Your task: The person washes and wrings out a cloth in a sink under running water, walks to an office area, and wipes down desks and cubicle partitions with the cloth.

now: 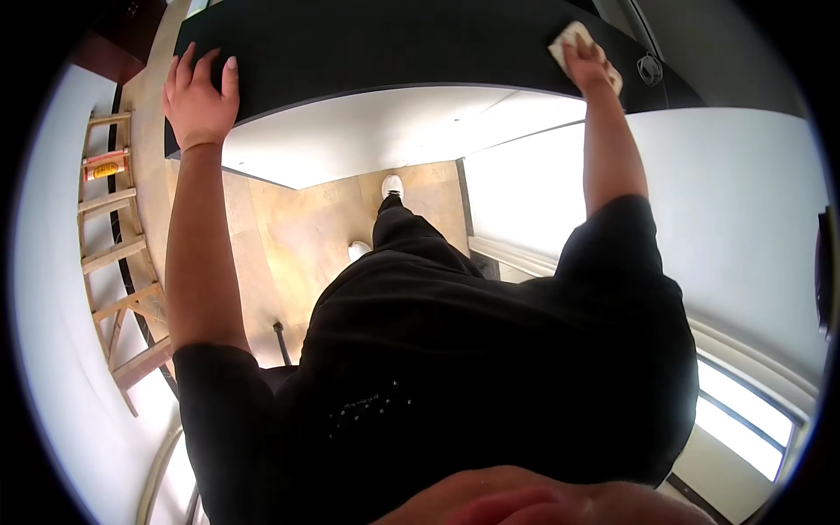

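Observation:
My left hand [201, 98] lies flat with spread fingers on the left end of a black tabletop [385, 44]. Toward the right end of the same surface, my right hand [590, 66] grips a pale cloth [573, 37] and presses it against the top. Parts of the cloth stick out past the fingers on both sides. Just right of that hand, a coiled white cable [649, 69] rests on the black surface.
A wooden ladder [109, 206] leans along the left wall, with a red and yellow package [107, 166] on it. Below the tabletop is a white panel [350, 131]. A dark red cabinet [118, 39] stands at upper left. A window [744, 420] is at lower right.

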A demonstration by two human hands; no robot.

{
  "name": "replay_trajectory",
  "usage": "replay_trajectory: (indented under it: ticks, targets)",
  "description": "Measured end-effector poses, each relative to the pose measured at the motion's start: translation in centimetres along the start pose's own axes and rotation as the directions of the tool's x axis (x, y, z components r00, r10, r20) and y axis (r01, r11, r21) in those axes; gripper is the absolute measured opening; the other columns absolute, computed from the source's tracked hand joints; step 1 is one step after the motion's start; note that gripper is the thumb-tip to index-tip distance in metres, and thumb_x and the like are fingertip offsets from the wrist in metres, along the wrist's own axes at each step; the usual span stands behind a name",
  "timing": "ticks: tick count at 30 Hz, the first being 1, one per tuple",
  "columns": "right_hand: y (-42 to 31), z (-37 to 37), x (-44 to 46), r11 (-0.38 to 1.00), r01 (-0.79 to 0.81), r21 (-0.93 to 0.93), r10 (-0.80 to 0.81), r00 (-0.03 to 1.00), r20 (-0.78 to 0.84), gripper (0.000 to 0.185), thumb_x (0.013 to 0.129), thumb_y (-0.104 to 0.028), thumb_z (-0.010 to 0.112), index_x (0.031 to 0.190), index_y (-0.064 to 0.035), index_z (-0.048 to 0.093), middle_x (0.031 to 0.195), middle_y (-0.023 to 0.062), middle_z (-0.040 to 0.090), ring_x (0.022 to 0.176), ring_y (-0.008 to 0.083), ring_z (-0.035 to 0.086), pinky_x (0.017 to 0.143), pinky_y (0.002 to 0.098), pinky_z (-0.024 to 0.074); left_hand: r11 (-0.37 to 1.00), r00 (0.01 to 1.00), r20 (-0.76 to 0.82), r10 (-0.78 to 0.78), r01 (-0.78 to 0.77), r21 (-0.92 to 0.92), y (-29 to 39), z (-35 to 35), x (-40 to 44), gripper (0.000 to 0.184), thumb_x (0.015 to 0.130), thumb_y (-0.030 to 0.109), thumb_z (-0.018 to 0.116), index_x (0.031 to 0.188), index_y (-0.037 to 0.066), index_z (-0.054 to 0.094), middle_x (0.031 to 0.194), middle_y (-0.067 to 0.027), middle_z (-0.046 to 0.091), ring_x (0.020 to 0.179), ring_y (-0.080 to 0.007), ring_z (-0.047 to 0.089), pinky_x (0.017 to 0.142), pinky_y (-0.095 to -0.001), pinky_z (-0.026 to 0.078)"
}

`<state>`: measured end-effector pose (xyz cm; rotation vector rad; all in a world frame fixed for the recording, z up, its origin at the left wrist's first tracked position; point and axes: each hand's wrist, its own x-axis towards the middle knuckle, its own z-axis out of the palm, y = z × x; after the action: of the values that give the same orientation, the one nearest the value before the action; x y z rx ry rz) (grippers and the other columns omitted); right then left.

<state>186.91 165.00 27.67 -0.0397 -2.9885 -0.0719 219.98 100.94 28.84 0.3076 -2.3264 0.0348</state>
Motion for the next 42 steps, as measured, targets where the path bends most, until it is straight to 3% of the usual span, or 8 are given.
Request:
replay_trajectory:
  ticks: [2, 8, 9, 14, 20, 24, 30, 42]
  targets:
    - [-3.8, -7.0, -3.2, 0.976, -0.212, 0.042, 0.206, 0.97, 0.127, 0.083, 0.096, -0.079, 0.028, 0.167, -0.036, 0.02, 0.175, 0.0035, 0.016, 0.161, 0.0332, 0.013, 0.127, 0.0612, 0.0084, 1.0, 1.0, -0.006, -0.007, 0.007, 0.002, 0.2, -0.1, -0.1, 0.05, 0.1, 0.06, 0.053, 0.131, 0.024, 0.07, 0.153, -0.0053, 0.055, 0.148, -0.0313, 0.042, 0.121, -0.0527, 0.03]
    - [-23.6, -9.6, -12.0, 0.972, 0.233, 0.031, -0.235, 0.971, 0.046, 0.071, 0.106, -0.06, 0.031, 0.166, -0.0227, 0.027, 0.17, 0.0165, 0.029, 0.152, 0.0497, 0.027, 0.124, 0.066, 0.0158, 1.0, 0.999, 0.047, -0.024, 0.024, 0.002, 0.9, -0.8, 0.1, 0.046, 0.1, 0.056, 0.057, 0.13, 0.023, 0.07, 0.154, -0.0048, 0.054, 0.148, -0.0319, 0.042, 0.119, -0.0528, 0.033]
    - [-27.0, -10.5, -13.4, 0.936, 0.344, 0.076, -0.353, 0.916, 0.189, 0.07, 0.105, -0.063, 0.027, 0.168, -0.0324, 0.019, 0.175, 0.0117, 0.014, 0.155, 0.054, 0.013, 0.122, 0.0705, 0.0073, 1.0, 0.999, 0.05, -0.018, 0.018, -0.013, 0.8, -0.7, 0.2, 0.045, 0.1, 0.055, 0.057, 0.13, 0.023, 0.07, 0.154, -0.005, 0.054, 0.148, -0.0326, 0.042, 0.119, -0.053, 0.034]
    - [-36.0, -11.7, -21.1, 0.706, 0.675, 0.215, -0.693, 0.721, 0.01, 0.068, 0.098, -0.069, 0.043, 0.159, -0.0394, 0.04, 0.174, 0.005, 0.022, 0.159, 0.0473, 0.01, 0.121, 0.0711, 0.0147, 1.0, 0.995, 0.094, 0.021, -0.022, 0.007, 0.0, -0.2, 0.2, 0.042, 0.102, 0.049, 0.057, 0.13, 0.021, 0.07, 0.154, -0.0074, 0.053, 0.145, -0.0358, 0.044, 0.117, -0.0537, 0.036]
    - [-28.3, -9.6, -18.1, 0.711, 0.664, 0.231, -0.674, 0.737, -0.048, 0.065, 0.1, -0.065, 0.043, 0.16, -0.0407, 0.039, 0.175, 0.0025, 0.021, 0.159, 0.0432, 0.014, 0.12, 0.0693, 0.0159, 0.997, 0.99, 0.12, 0.072, -0.072, -0.002, 0.1, -0.7, 0.4, 0.04, 0.103, 0.043, 0.056, 0.13, 0.016, 0.07, 0.153, -0.0116, 0.053, 0.142, -0.0373, 0.045, 0.117, -0.0515, 0.037]
    - [-15.5, -6.9, -12.2, 0.931, 0.361, -0.048, -0.361, 0.933, 0.009, 0.068, 0.101, -0.067, 0.037, 0.163, -0.0417, 0.029, 0.176, 0.002, 0.016, 0.159, 0.0412, 0.017, 0.121, 0.0693, 0.0135, 0.993, 0.988, 0.105, 0.115, -0.113, -0.025, 0.7, -1.3, 0.4, 0.039, 0.104, 0.039, 0.055, 0.129, 0.013, 0.069, 0.153, -0.0122, 0.054, 0.143, -0.0402, 0.044, 0.117, -0.0527, 0.037]
    - [1.5, -5.3, -1.1, 0.984, -0.174, 0.042, 0.167, 0.978, 0.126, 0.073, 0.099, -0.071, 0.031, 0.166, -0.0433, 0.02, 0.177, -0.0001, 0.011, 0.161, 0.04, 0.008, 0.127, 0.0604, 0.0089, 0.994, 0.989, 0.115, 0.096, -0.089, -0.061, 2.2, -2.2, 0.9, 0.042, 0.106, 0.038, 0.052, 0.129, 0.007, 0.068, 0.151, -0.0158, 0.055, 0.141, -0.0417, 0.046, 0.117, -0.0554, 0.036]
    - [3.5, -1.0, 15.2, 0.981, -0.184, -0.059, 0.188, 0.979, 0.078, 0.074, 0.098, -0.074, 0.027, 0.165, -0.0462, 0.018, 0.176, -0.0003, 0.012, 0.159, 0.0428, 0.014, 0.124, 0.0649, 0.0122, 0.998, 0.986, 0.153, 0.059, -0.054, -0.038, 3.1, -2.5, 2.6, 0.046, 0.105, 0.038, 0.049, 0.127, 0.003, 0.067, 0.152, -0.0162, 0.054, 0.141, -0.0437, 0.046, 0.118, -0.0559, 0.035]
